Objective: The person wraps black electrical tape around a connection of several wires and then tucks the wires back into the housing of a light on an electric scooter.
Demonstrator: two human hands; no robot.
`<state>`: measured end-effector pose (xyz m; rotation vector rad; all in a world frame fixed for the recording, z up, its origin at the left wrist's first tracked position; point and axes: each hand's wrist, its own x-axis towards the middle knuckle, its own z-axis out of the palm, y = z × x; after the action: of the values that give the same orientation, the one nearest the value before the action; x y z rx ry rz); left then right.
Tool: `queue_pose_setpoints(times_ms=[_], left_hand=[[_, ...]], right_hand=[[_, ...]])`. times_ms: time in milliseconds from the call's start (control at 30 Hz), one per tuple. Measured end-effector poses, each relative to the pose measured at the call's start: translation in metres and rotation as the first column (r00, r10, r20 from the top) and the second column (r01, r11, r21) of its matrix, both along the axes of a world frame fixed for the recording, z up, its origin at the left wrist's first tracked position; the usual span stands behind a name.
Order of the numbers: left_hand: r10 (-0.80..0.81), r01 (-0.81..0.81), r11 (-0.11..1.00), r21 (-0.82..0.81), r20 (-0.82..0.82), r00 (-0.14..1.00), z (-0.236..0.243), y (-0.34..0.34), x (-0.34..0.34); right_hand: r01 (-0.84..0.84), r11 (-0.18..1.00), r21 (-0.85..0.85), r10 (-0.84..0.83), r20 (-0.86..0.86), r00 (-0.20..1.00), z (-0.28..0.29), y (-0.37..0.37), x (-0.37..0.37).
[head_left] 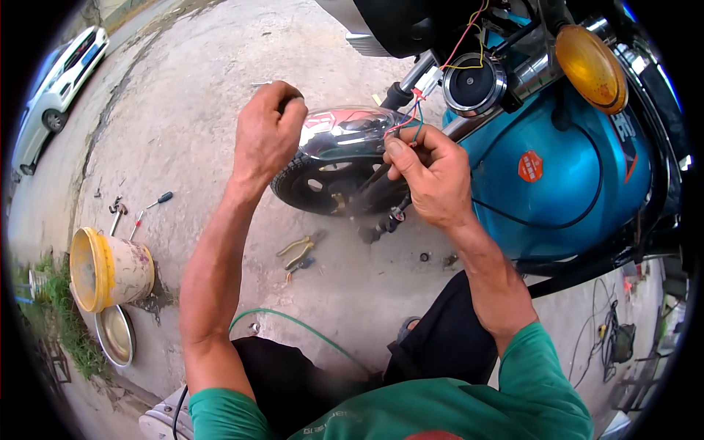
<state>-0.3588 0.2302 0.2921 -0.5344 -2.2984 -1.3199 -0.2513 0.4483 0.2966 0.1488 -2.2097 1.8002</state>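
My right hand [434, 172] pinches the loose ends of thin coloured wires [416, 117] between thumb and fingers. These red, blue and green strands run down from a white plug connector [427, 82] beside a round chrome-rimmed horn [474, 84]. Raised over the chrome front fender [345, 130], my left hand [270, 133] is closed with its fingers curled in. What it grips, if anything, is hidden. The motorcycle's blue tank [557, 183] lies just right of my right hand, and its front wheel [323, 187] is below both hands.
An amber turn signal [591, 70] juts out at upper right. Yellow-handled pliers [297, 251] lie on the concrete. At left are a screwdriver [160, 199], a tipped yellow-rimmed bucket [132, 273] and a metal basin [116, 336]. A green hose [301, 323] crosses near my legs. A white car [62, 92] stands farther off.
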Motion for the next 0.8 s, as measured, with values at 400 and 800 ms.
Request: queue_pose_setpoints(times_ms=[400,800], left_hand=[[-0.538,0.441,0.833,0.335,0.300,0.788,-0.002,0.004,0.031],[-0.484,0.471,0.874,0.120,0.124,0.867,0.000,0.032,0.039]], right_hand=[[-0.073,0.962,-0.264,0.100,0.090,0.991,-0.021,0.000,-0.023],[-0.179,0.813,-0.554,0.284,0.109,0.953,-0.026,0.002,-0.024]])
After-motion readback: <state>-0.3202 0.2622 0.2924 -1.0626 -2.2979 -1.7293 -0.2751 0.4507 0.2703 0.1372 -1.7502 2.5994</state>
